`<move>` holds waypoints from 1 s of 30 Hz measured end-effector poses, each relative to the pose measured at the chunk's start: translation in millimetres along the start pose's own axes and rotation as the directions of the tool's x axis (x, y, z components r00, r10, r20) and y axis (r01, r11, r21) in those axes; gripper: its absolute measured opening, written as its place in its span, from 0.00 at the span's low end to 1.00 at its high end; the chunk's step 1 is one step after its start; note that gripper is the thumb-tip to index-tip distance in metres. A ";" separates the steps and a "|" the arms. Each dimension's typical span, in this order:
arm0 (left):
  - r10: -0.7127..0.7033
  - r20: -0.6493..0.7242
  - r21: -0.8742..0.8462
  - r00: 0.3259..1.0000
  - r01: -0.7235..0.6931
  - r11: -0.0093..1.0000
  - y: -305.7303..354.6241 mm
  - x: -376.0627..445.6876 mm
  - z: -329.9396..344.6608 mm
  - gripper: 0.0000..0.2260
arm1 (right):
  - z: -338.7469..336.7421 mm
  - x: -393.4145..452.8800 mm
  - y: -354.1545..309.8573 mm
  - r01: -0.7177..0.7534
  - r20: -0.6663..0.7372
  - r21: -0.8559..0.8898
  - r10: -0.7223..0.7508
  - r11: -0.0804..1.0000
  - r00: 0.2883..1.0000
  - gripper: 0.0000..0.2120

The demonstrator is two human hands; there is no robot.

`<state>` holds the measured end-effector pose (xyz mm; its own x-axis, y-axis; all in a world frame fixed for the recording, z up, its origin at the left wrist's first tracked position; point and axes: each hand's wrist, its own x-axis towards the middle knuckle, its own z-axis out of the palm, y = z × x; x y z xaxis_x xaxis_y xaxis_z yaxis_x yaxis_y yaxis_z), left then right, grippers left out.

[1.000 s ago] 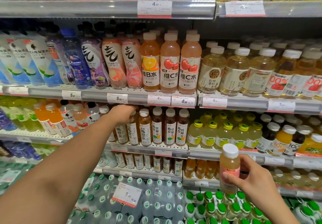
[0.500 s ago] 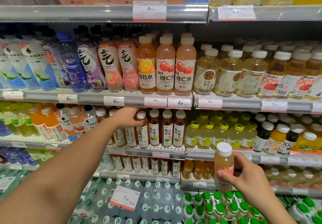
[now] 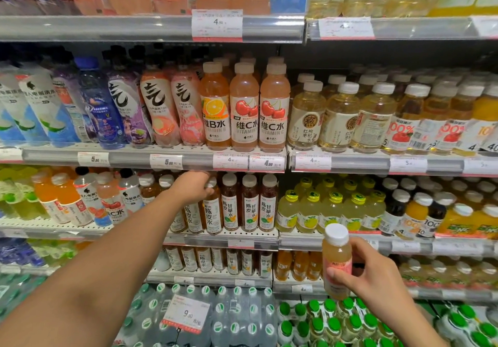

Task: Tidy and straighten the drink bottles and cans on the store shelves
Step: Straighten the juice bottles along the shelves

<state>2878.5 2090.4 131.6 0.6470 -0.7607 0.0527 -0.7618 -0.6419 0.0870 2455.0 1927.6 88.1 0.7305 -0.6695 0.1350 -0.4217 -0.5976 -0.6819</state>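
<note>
My left hand reaches under the price rail into the middle shelf and grips the top of a brown tea bottle in a row of similar brown tea bottles. Its fingers curl over the cap, which is partly hidden. My right hand holds a small pale orange bottle with a white cap and pink label, upright in front of the lower shelves, apart from the racks. On the shelf above stand orange and pink vitamin water bottles.
Yellow-capped lemon drinks and dark juice bottles fill the middle shelf to the right. Orange and clear bottles stand to the left. Packs of water and green-capped bottles sit at the bottom. Shelf rails with price tags jut forward.
My left hand has shifted right along the brown bottle row, onto a bottle top. The right hand with its small bottle has drifted slightly left and up in view.
</note>
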 end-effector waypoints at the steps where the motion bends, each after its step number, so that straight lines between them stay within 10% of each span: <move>1: 0.014 0.005 0.006 1.000 -0.014 1.000 2.3 -0.1 -0.9 0.17 | -0.4 -0.7 0.6 -0.001 0.001 0.000 0.001 1.000 1.000 0.24; 30: 0.070 -0.034 -0.091 0.997 -0.073 0.993 48.8 4.7 6.9 0.18 | -5.1 -11.6 12.0 -0.037 0.021 0.021 0.036 0.999 0.999 0.25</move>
<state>2844.1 2054.8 129.3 0.5931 -0.7998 0.0926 -0.8007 -0.5737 0.1727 2438.7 1926.0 82.0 0.7259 -0.6812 0.0947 -0.4369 -0.5631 -0.7014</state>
